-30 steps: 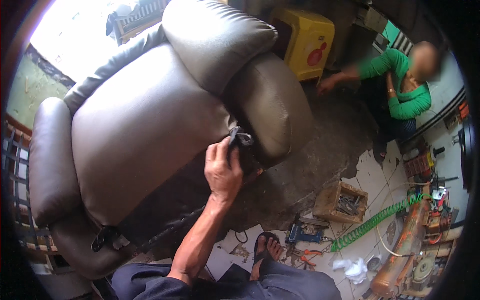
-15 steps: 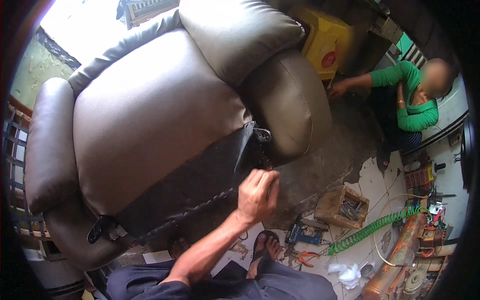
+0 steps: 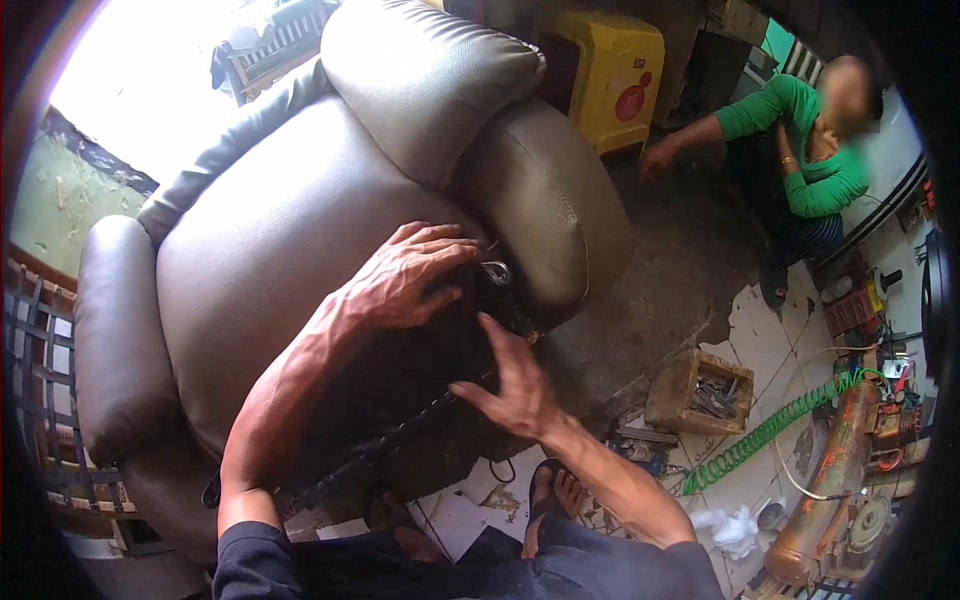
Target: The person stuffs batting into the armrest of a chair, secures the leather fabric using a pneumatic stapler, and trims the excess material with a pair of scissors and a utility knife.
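A brown leather recliner chair (image 3: pixel 270 220) lies before me, its lower back covered by a black fabric flap (image 3: pixel 390 370) with a stitched or stapled edge. My left hand (image 3: pixel 405 275) rests on the leather and the flap's upper right corner, fingers stretched out and thumb apart. Beside those fingertips a metal bracket (image 3: pixel 497 270) shows at the side of the thick armrest (image 3: pixel 535 190). Lower down, my right hand (image 3: pixel 520 390) is at the flap's right edge, thumb and fingers spread, with nothing visible between them. Whether it touches the fabric I cannot tell.
A person in a green top (image 3: pixel 800 150) sits at the right, one arm reaching toward a yellow plastic stool (image 3: pixel 610 80). On the floor are a wooden box of tools (image 3: pixel 700 390), a green coiled hose (image 3: pixel 770 440), a rusty cylinder (image 3: pixel 825 490) and white crumpled plastic (image 3: pixel 730 530).
My left hand has come into view and onto the flap's corner. One hand stood closed near the flap's right edge before; now my right hand is there with fingers spread. The view has shifted slightly.
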Available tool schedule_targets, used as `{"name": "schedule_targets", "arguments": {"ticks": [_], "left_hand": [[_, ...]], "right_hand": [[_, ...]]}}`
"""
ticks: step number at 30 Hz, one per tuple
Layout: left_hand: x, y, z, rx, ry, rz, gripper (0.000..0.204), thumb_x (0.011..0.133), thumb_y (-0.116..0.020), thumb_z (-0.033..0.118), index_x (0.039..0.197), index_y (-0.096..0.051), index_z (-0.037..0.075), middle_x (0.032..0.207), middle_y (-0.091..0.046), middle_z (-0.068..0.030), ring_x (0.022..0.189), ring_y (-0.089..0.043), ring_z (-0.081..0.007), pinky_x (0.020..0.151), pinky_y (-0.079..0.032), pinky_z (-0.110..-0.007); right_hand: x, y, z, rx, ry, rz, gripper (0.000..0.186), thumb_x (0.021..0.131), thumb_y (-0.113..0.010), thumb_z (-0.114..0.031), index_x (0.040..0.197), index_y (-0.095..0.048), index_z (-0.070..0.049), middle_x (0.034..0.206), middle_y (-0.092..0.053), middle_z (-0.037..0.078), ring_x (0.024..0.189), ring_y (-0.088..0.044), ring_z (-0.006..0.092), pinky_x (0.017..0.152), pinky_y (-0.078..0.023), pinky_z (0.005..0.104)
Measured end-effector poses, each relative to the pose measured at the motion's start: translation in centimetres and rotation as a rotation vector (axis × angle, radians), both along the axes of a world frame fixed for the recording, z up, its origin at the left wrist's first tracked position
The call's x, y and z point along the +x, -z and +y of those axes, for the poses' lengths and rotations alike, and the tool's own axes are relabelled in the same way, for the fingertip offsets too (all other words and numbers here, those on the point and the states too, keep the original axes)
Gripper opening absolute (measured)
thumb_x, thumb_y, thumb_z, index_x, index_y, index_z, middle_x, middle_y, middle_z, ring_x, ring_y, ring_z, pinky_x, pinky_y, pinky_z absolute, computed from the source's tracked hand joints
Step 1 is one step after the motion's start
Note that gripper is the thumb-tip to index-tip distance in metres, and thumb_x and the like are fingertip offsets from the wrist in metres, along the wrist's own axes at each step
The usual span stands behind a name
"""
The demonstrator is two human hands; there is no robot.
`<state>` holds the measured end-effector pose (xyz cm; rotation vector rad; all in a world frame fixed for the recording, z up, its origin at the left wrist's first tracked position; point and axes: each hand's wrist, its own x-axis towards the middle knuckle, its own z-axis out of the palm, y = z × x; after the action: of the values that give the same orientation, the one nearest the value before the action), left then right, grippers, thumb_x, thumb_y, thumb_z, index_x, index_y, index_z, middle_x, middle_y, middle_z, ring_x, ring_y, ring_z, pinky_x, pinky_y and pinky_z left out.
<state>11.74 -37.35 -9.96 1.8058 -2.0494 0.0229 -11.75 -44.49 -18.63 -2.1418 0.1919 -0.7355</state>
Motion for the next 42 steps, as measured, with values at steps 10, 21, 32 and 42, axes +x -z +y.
{"name": "schedule_targets", "arguments": {"ticks": [10, 21, 32, 42], "left_hand": [[-4.4, 3.0, 1.8, -0.031, -0.59, 0.404, 0.041, 0.097, -0.062, 0.035, 0.117, -0.059, -0.001, 0.103, -0.067, -0.0224, 0.096, -0.066, -0.038, 0.086, -0.051, -0.045], [-6.6, 6.3, -0.2, -0.286, -0.795, 0.607, 0.038, 0.097, -0.065, 0.029, 0.119, -0.057, -0.001, 0.111, -0.065, -0.026, 0.105, -0.064, -0.0426, 0.089, -0.05, -0.048], [-7.3, 6.0, -0.9, -0.064, -0.884, 0.433, 0.067, 0.08, -0.081, 0.019, 0.133, -0.044, -0.001, 0.114, -0.053, -0.0213, 0.107, -0.061, -0.0404, 0.082, -0.056, -0.049], [-8.7, 8.1, -0.3, -0.54, -0.79, 0.428, 0.047, 0.078, -0.058, -0.007, 0.125, -0.058, -0.003, 0.097, -0.06, -0.0194, 0.087, -0.065, -0.0377, 0.075, -0.056, -0.045]], "right_hand": [[3.6, 2.3, 1.1, -0.028, -0.102, 0.02, 0.049, 0.09, -0.068, -0.015, 0.134, -0.056, 0.001, 0.126, -0.06, 0.023, 0.115, -0.059, 0.0395, 0.1, -0.047, 0.0442], [2.3, -17.2, -6.2, -0.515, 0.141, -0.071, 0.023, 0.092, -0.061, 0.002, 0.113, -0.069, -0.002, 0.094, -0.07, 0.017, 0.078, -0.072, 0.0308, 0.071, -0.059, 0.0363], [16.5, -14.7, -9.6, -1.317, -0.355, 0.691, 0.015, 0.082, -0.061, -0.014, 0.085, -0.073, -0.006, 0.086, -0.073, 0.017, 0.083, -0.073, 0.0341, 0.073, -0.058, 0.0453], [17.4, -12.7, -9.3, -1.305, -0.349, 0.746, 0.037, 0.072, -0.081, -0.017, 0.099, -0.059, -0.005, 0.091, -0.072, 0.015, 0.08, -0.073, 0.0362, 0.068, -0.059, 0.0464]]}}
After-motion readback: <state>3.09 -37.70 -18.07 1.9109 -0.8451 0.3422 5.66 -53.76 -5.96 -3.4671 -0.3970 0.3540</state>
